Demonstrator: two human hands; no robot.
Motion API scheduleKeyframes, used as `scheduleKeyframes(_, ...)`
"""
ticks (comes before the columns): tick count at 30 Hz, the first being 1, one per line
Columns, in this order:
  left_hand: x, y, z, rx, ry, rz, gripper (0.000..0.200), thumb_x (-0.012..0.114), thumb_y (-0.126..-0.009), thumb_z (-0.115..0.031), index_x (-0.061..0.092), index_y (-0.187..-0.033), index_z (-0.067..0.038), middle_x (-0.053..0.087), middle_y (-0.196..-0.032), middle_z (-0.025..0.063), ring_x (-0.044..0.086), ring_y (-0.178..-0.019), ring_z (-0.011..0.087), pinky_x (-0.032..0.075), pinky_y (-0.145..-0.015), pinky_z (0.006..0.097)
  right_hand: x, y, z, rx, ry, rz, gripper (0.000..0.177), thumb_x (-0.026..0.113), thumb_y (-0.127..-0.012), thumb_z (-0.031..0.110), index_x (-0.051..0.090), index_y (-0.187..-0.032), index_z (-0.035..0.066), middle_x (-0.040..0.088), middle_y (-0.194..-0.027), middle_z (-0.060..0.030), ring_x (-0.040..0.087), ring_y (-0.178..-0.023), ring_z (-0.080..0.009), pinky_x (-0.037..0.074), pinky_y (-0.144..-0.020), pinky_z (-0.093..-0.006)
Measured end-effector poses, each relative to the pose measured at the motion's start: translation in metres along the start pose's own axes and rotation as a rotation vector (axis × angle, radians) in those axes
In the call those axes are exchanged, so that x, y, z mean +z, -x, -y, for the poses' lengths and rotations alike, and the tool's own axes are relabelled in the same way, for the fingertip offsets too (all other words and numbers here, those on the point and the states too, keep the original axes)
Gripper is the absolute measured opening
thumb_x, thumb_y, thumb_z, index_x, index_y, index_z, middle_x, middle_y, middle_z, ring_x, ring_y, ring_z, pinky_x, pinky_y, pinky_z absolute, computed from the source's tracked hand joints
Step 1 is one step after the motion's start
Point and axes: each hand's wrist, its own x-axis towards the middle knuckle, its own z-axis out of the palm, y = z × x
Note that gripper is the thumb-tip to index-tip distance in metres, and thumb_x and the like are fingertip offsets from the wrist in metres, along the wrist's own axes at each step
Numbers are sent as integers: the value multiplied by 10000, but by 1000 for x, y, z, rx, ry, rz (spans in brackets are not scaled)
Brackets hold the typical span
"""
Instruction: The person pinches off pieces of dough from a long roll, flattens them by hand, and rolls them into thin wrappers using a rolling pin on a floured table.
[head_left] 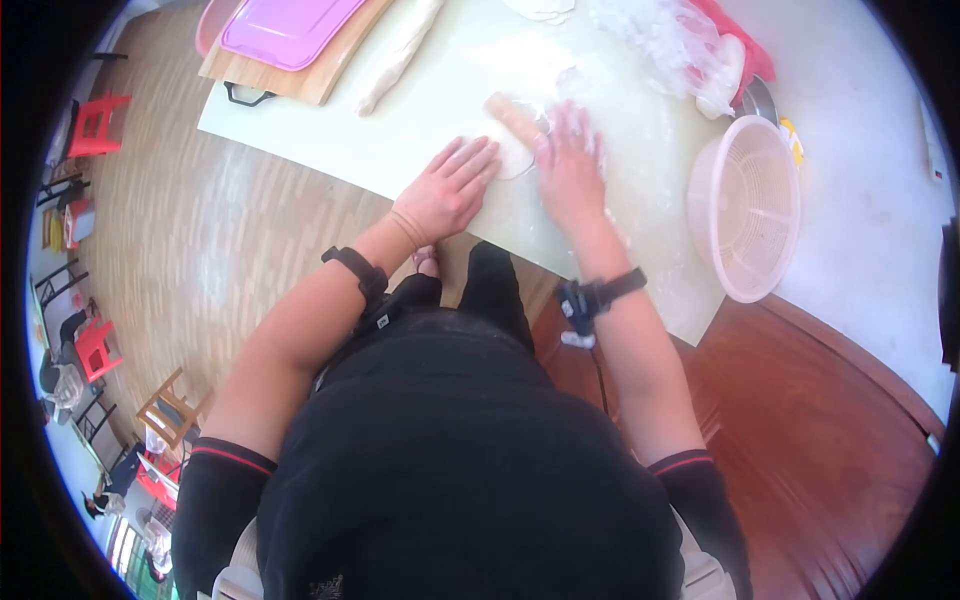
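A flat round of pale dough [515, 160] lies near the front edge of the light work surface [640, 240]. Across its far side is a short wooden rolling pin [515, 118]. My right hand [573, 165] lies over the pin's right end, fingers pointing forward and slightly blurred. At the dough's left edge rests my left hand [455, 185], palm down with its fingers extended. White flour is scattered beyond the pin. A long dough roll [400, 55] lies farther left.
A wooden board [320, 80] with a pink tray [285, 30] sits at the far left. On the right stands a pink basket [745, 210], below a crumpled plastic bag [670, 45]. Red stools [97, 127] and people are at the far left.
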Motion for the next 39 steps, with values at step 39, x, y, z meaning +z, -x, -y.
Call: scheduleKeyframes(39,2,5,3,119,76,-27,548,617,-725,-39,547,-1267,3,543,-1300,143,508,-1235,307,412,-1061,439,10,-27,16,-27,-38,-25,566,405,-990,371,324,-1487,111,284,-1555,-127,220,-1444,-350,150,-1164,-547)
